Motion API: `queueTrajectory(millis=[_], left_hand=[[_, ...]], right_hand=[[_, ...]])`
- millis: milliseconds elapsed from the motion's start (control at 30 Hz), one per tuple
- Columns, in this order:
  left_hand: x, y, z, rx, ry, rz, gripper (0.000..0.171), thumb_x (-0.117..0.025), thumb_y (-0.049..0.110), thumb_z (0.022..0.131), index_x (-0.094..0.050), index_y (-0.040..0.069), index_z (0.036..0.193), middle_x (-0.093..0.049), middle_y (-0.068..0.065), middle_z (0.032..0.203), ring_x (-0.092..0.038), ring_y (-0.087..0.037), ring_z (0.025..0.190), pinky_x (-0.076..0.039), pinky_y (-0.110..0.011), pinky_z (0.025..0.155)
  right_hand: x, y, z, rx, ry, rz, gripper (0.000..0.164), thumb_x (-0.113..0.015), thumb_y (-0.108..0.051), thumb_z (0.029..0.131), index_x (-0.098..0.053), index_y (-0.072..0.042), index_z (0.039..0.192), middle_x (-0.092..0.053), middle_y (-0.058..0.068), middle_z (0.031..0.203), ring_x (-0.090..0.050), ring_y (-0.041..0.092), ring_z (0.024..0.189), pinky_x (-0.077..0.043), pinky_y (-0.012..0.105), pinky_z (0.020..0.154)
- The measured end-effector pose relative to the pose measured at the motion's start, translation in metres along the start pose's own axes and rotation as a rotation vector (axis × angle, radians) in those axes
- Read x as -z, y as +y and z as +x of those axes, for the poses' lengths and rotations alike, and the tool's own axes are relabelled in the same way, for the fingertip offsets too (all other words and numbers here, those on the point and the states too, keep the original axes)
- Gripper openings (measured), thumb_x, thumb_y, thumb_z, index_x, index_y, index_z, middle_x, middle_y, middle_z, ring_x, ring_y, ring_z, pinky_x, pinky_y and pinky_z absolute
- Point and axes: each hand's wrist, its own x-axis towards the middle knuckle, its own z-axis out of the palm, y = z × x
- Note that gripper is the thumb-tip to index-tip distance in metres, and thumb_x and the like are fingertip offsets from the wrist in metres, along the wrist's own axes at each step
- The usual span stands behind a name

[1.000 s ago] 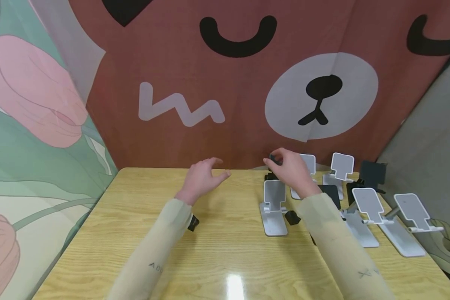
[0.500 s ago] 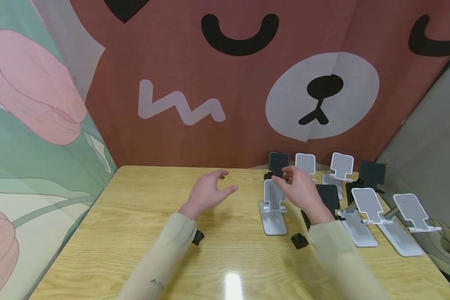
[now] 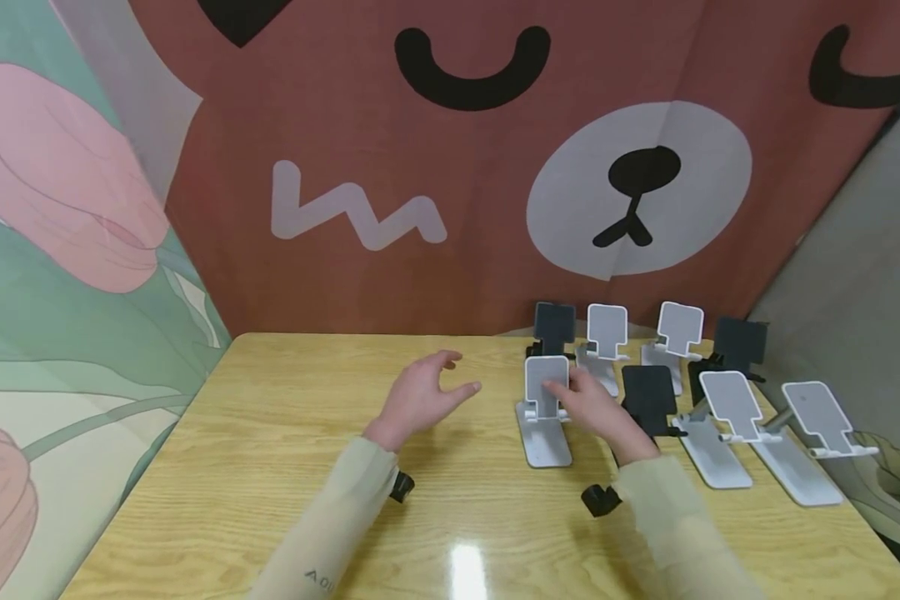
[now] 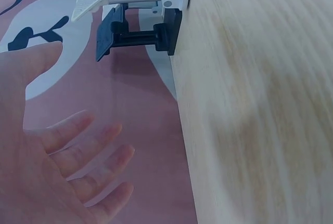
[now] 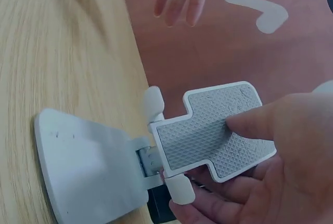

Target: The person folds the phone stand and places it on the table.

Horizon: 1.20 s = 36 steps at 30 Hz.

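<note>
A white phone stand (image 3: 546, 442) with a grey textured back plate stands near the middle right of the table. My right hand (image 3: 598, 408) pinches its back plate from the right. In the right wrist view the thumb of my right hand (image 5: 281, 130) lies on the grey pad (image 5: 208, 125), and the other fingers are behind the plate. The stand's flat base (image 5: 88, 167) is down on the table. My left hand (image 3: 420, 396) hovers to the left over the table, fingers spread and relaxed, holding nothing; in the left wrist view its palm (image 4: 57, 161) shows.
Behind the held stand is a black phone stand (image 3: 555, 325). Several more white and black stands, among them a black one (image 3: 648, 400) and a white one (image 3: 817, 417), crowd the right side. A bear-print cloth (image 3: 345, 283) hangs at the table's back edge.
My right hand has come down and toward me from over the back stands, and now grips the front white phone stand. My left hand has drifted slightly right and nearer.
</note>
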Motion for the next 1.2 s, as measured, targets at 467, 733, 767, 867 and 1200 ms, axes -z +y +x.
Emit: queueTrajectory(millis=[467,733,767,867,1200], left_hand=[[-0.002,0.003,-0.002,0.012,-0.015,-0.049,0.068,-0.065,0.057,0.094,-0.055,0.012,0.144,-0.064,-0.005,0.131,-0.062,-0.024,0.114,-0.049,-0.042,0.095],[-0.005,0.004,-0.003,0.012,-0.029,-0.109,0.068,-0.066,0.055,0.094,-0.054,0.010,0.144,-0.064,-0.007,0.131,-0.061,-0.031,0.117,-0.049,-0.045,0.095],[-0.006,0.004,-0.003,0.013,-0.030,-0.117,0.068,-0.066,0.055,0.094,-0.054,0.010,0.144,-0.064,-0.008,0.131,-0.061,-0.031,0.117,-0.050,-0.045,0.095],[-0.007,0.005,-0.003,0.016,-0.034,-0.136,0.067,-0.067,0.054,0.094,-0.054,0.012,0.144,-0.063,-0.008,0.131,-0.060,-0.030,0.117,-0.050,-0.045,0.095],[-0.010,0.007,-0.003,-0.007,-0.047,-0.120,0.069,-0.066,0.054,0.095,-0.053,0.008,0.145,-0.064,-0.012,0.132,-0.061,-0.032,0.119,-0.049,-0.046,0.096]], right_hand=[[0.000,-0.006,0.004,0.060,-0.024,0.201,0.039,-0.045,-0.014,0.109,-0.048,0.013,0.138,-0.056,0.030,0.133,-0.057,0.038,0.118,-0.048,0.051,0.098],[0.002,-0.022,0.005,0.060,-0.020,0.225,0.044,-0.046,-0.019,0.110,-0.046,0.010,0.143,-0.053,0.028,0.140,-0.054,0.040,0.127,-0.045,0.053,0.104],[0.002,-0.024,0.005,0.059,-0.021,0.227,0.044,-0.046,-0.020,0.110,-0.046,0.009,0.144,-0.053,0.028,0.141,-0.053,0.040,0.128,-0.044,0.053,0.104],[0.003,-0.031,0.005,0.080,-0.018,0.237,0.044,-0.046,-0.019,0.110,-0.045,0.010,0.144,-0.052,0.028,0.142,-0.053,0.040,0.129,-0.044,0.053,0.105],[0.008,-0.054,0.006,0.114,0.034,0.276,0.046,-0.048,-0.022,0.110,-0.045,0.007,0.146,-0.055,0.026,0.141,-0.056,0.041,0.125,-0.039,0.055,0.109]])
